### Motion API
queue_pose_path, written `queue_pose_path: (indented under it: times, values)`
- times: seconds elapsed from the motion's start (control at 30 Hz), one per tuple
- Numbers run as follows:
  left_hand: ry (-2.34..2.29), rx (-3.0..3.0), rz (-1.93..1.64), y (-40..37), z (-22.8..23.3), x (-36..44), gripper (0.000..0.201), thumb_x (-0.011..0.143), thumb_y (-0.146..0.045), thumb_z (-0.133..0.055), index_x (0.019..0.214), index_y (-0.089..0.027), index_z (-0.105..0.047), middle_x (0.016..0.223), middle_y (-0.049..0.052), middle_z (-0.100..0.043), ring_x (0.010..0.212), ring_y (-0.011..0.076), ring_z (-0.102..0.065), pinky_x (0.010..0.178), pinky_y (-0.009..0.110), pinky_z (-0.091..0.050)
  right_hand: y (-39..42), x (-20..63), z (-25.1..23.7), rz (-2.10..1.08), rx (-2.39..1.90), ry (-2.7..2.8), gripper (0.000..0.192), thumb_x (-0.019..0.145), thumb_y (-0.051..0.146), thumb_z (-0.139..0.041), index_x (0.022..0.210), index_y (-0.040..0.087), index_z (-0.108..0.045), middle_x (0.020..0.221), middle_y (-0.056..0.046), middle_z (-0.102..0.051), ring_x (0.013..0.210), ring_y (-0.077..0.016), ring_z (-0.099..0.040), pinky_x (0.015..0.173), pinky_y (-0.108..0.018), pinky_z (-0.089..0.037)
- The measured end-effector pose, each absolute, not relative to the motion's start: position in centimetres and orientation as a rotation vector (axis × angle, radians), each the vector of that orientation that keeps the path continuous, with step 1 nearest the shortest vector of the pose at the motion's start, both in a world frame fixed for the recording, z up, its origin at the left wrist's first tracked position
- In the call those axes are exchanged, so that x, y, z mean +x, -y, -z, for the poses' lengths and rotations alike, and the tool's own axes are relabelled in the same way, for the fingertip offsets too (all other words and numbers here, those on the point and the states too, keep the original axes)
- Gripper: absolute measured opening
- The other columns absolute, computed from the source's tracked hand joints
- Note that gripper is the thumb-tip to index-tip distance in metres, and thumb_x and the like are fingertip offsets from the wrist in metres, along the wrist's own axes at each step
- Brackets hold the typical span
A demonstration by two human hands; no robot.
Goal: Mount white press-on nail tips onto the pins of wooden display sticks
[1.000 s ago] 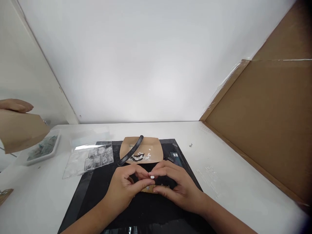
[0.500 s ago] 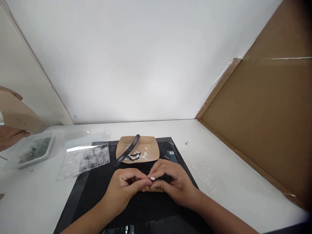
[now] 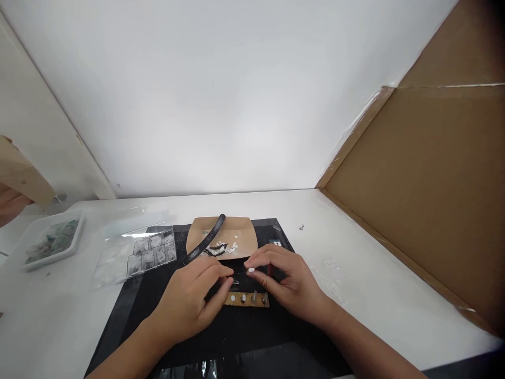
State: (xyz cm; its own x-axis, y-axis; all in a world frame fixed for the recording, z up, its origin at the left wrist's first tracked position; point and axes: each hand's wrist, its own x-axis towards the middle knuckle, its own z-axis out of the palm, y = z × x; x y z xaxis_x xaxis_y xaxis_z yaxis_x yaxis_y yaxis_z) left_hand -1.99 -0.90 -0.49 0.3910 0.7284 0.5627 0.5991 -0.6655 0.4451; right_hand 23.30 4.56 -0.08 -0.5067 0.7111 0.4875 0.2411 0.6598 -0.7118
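Note:
My right hand (image 3: 290, 284) pinches a small white nail tip (image 3: 251, 270) at its fingertips, just above the black mat (image 3: 158, 316). My left hand (image 3: 189, 302) is curled beside it, fingertips close together near a thin clear piece (image 3: 235, 282); I cannot see whether it grips anything. Below both sets of fingertips a cardboard strip (image 3: 248, 299) with several small pegs lies on the mat. Behind the hands is a brown paper tray (image 3: 246, 234) holding several white nail tips, with a black nail file (image 3: 205, 245) leaning across it.
A clear compartment box (image 3: 136, 255) lies left of the mat, and a white tray (image 3: 53, 242) of greenish pieces sits further left. Another person's hand (image 3: 10, 202) holds a brown card (image 3: 21, 173) at the left edge. A cardboard wall (image 3: 426, 200) borders the right side.
My hands have parted slightly and shifted toward the tray, uncovering the cardboard strip. The nail tip stays with my right fingertips. The other person's card has moved up and left.

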Motion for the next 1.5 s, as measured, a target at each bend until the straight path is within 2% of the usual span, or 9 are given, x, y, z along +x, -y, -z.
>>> queue_pose_path:
  times: [0.2, 0.37, 0.47, 0.7, 0.83, 0.93, 1.03, 1.27, 1.5]
  values:
    - [-1.22, 2.565, -0.883, 0.9, -0.1, -2.4, 0.017, 0.1, -0.02, -0.061, 0.115, -0.02, -0.068, 0.108, 0.01, -0.07, 0.099, 0.0239, -0.065, 0.084, 0.036, -0.056, -4.2, 23.3, 0.1, -0.866, -0.84, 2.026, 0.047, 0.101, 0.025, -0.072, 0.144, 0.031, -0.054, 0.109, -0.002, -0.084, 0.099, -0.0192, -0.078, 0.08, -0.032, -0.059]
    - [-1.214, 2.619, -0.647, 0.7, -0.7, -3.3, 0.022, 0.092, -0.016, -0.062, 0.112, -0.021, -0.069, 0.102, 0.008, -0.068, 0.1, 0.0259, -0.062, 0.086, 0.039, -0.056, -3.7, 22.9, -0.3, -0.906, -0.832, 2.091, 0.056, 0.101, 0.023, -0.068, 0.151, 0.029, -0.042, 0.117, -0.006, -0.083, 0.115, -0.0222, -0.077, 0.099, -0.042, -0.059]
    - [-1.153, 2.639, -0.512, 0.5, -0.8, -3.7, 0.02, 0.091, -0.027, -0.072, 0.11, -0.022, -0.069, 0.103, 0.007, -0.068, 0.102, 0.0268, -0.061, 0.088, 0.039, -0.056, -3.5, 22.4, -0.2, -0.892, -0.818, 2.144, 0.063, 0.097, 0.019, -0.07, 0.152, 0.028, -0.041, 0.115, -0.004, -0.084, 0.113, -0.0232, -0.077, 0.109, -0.047, -0.054]
    - [-1.186, 2.681, -0.337, 0.6, -0.5, -3.6, 0.022, 0.087, -0.035, -0.081, 0.101, -0.021, -0.071, 0.1, 0.006, -0.067, 0.102, 0.0282, -0.061, 0.082, 0.039, -0.055, -2.4, 21.6, 0.3, -0.791, -0.854, 2.288, 0.081, 0.09, 0.01, -0.074, 0.158, 0.031, -0.034, 0.11, 0.002, -0.084, 0.115, -0.0251, -0.073, 0.117, -0.053, -0.043]
    - [-1.215, 2.654, -0.301, 0.6, -0.4, -3.6, 0.015, 0.091, -0.033, -0.078, 0.1, -0.021, -0.073, 0.101, 0.006, -0.067, 0.103, 0.0289, -0.061, 0.084, 0.04, -0.055, -3.3, 22.3, -0.1, -0.7, -0.899, 2.2, 0.071, 0.095, 0.017, -0.07, 0.156, 0.031, -0.038, 0.113, 0.0, -0.082, 0.121, -0.0263, -0.071, 0.114, -0.053, -0.046]
    - [-1.227, 2.648, -0.288, 0.4, -0.3, -3.5, 0.011, 0.095, -0.03, -0.074, 0.101, -0.021, -0.073, 0.102, 0.006, -0.067, 0.105, 0.0285, -0.06, 0.085, 0.039, -0.055, -4.5, 23.4, -0.7, -0.61, -1.033, 1.954, 0.059, 0.098, 0.027, -0.07, 0.151, 0.027, -0.043, 0.11, -0.003, -0.083, 0.112, -0.0269, -0.076, 0.109, -0.052, -0.051]
    - [-1.24, 2.639, -0.278, 0.4, -0.1, -3.5, 0.013, 0.096, -0.031, -0.074, 0.103, -0.02, -0.072, 0.103, 0.007, -0.067, 0.106, 0.0286, -0.06, 0.085, 0.04, -0.055, -5.5, 24.6, -1.4, -0.508, -1.188, 1.739, 0.056, 0.096, 0.038, -0.076, 0.144, 0.026, -0.051, 0.107, -0.005, -0.084, 0.101, -0.0283, -0.078, 0.093, -0.047, -0.059]
    - [-1.22, 2.623, -0.28, 0.4, -0.3, -3.5, 0.007, 0.097, -0.028, -0.069, 0.098, -0.021, -0.069, 0.101, 0.005, -0.067, 0.104, 0.0271, -0.059, 0.084, 0.039, -0.054, -6.4, 25.9, -1.7, -0.356, -1.209, 1.421, 0.026, 0.087, 0.045, -0.087, 0.101, 0.024, -0.079, 0.099, -0.005, -0.085, 0.095, -0.027, -0.08, 0.094, -0.045, -0.061]
    - [-1.156, 2.576, -0.389, 0.8, -0.6, -3.1, 0.011, 0.087, -0.023, -0.072, 0.094, -0.021, -0.064, 0.095, 0.002, -0.065, 0.098, 0.0246, -0.057, 0.078, 0.036, -0.051, -6.9, 26.5, -1.6, -0.281, -1.2, 1.294, 0.024, 0.085, 0.045, -0.089, 0.094, 0.024, -0.082, 0.095, -0.006, -0.084, 0.098, -0.0281, -0.08, 0.091, -0.045, -0.062]
